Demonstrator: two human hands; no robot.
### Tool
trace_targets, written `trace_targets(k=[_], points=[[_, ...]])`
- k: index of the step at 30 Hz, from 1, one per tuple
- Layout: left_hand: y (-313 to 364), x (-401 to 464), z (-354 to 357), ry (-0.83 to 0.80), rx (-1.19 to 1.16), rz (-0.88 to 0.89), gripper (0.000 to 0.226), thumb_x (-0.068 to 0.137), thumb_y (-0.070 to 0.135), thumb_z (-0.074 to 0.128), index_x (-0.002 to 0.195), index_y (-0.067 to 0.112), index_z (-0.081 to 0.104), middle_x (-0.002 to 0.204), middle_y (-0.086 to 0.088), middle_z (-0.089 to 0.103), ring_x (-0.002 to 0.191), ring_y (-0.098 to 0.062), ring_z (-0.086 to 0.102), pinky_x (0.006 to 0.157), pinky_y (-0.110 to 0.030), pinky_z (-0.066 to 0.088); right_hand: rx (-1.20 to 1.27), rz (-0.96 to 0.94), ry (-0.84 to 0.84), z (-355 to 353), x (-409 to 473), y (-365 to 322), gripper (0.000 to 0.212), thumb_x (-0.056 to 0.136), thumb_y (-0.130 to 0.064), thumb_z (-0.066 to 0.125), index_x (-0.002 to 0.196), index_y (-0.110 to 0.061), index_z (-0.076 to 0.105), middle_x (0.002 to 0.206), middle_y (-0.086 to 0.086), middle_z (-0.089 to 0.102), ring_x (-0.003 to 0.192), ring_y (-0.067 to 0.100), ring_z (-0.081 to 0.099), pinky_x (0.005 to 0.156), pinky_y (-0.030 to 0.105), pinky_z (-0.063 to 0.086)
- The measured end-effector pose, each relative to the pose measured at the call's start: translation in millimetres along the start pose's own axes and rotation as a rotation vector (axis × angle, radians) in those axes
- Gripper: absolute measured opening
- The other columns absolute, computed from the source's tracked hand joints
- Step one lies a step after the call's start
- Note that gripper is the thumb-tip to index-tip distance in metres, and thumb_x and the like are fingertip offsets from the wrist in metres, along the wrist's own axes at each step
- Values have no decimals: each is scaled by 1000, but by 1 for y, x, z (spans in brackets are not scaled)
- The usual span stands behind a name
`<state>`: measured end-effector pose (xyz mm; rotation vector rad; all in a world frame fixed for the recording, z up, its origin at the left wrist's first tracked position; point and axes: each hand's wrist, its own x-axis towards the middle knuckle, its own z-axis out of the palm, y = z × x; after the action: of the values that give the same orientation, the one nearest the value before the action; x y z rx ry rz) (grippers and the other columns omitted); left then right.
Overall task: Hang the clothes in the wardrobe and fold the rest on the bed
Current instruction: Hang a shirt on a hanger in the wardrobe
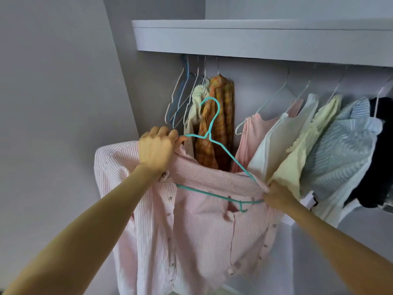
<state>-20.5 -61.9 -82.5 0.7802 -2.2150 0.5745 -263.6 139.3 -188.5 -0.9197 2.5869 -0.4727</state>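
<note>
A pink-and-white striped button shirt hangs in front of me, partly threaded onto a teal wire hanger. My left hand grips the hanger's left arm together with the shirt's collar. My right hand pinches the shirt's right shoulder at the hanger's right end. The hanger's hook points up, below the wardrobe rail and apart from it. The rail itself is hidden behind the white shelf.
Several bare wire hangers hang at the left of the rail, beside a cream garment and an orange plaid shirt. To the right hang pink, white, pale yellow, light blue striped and black clothes. A gap lies between the plaid shirt and the pink top.
</note>
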Motion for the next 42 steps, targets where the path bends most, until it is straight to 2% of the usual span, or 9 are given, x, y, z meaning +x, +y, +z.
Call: trace_targets(k=[10,14,20,25,28,32,34,38,42], points=[[51,-7,15,-321,-276,-351,39,94,49,43,104,15,59,102,-11,64,93,-36,60,62,-34,32,538,-297,327,7,-40,-70,52,93,-7,47,141,-2,29,108,24,60,92,34,60,77,30,43],[24,-11,27,-358,-358,-569,40,94,46,44,107,10,58,107,-17,64,100,-39,57,72,-39,40,385,-488,244,28,-58,-46,60,94,-3,44,146,-15,16,51,-4,37,43,9,35,41,17,28],[24,-22,25,-213,-356,-517,39,94,36,50,96,-1,60,95,-20,64,93,-39,55,79,-42,33,-20,-408,33,58,-53,-15,54,102,-24,29,146,-3,8,85,17,64,72,26,59,64,31,41],[13,-40,17,-93,-539,-392,23,88,19,64,86,-3,62,82,-20,63,80,-40,57,73,-44,39,-111,-319,-110,50,-54,9,31,99,-38,35,114,-15,49,83,1,59,84,20,62,68,27,44],[12,-42,10,-69,-608,-306,18,86,18,64,85,0,62,82,-15,63,77,-37,56,75,-38,34,67,-354,326,25,-55,-8,37,92,-46,40,65,-21,44,62,-4,51,63,22,57,56,25,34],[15,-39,4,-42,-620,-256,24,84,24,57,86,0,61,82,-14,63,76,-36,56,72,-31,26,354,-356,845,-28,-48,-55,35,86,-29,48,54,-16,40,56,12,53,55,33,51,57,29,31],[15,-39,2,-34,-627,-259,24,85,24,56,86,1,61,83,-14,63,76,-35,56,72,-31,26,315,-335,661,-48,-38,-71,31,90,-32,52,67,-12,52,70,8,59,71,30,56,64,33,39],[12,-41,2,-50,-629,-276,17,86,18,61,88,1,59,86,-14,63,79,-36,55,73,-29,24,564,-228,-367,-62,-28,-82,25,92,-40,52,98,-20,66,101,-1,67,91,11,61,85,26,46],[12,-43,7,-102,-620,-303,17,89,20,61,92,3,58,90,-12,61,80,-21,46,75,-25,23,603,-311,-327,-52,-22,-89,20,91,-3,52,101,-3,69,81,2,68,73,9,62,66,16,48]])
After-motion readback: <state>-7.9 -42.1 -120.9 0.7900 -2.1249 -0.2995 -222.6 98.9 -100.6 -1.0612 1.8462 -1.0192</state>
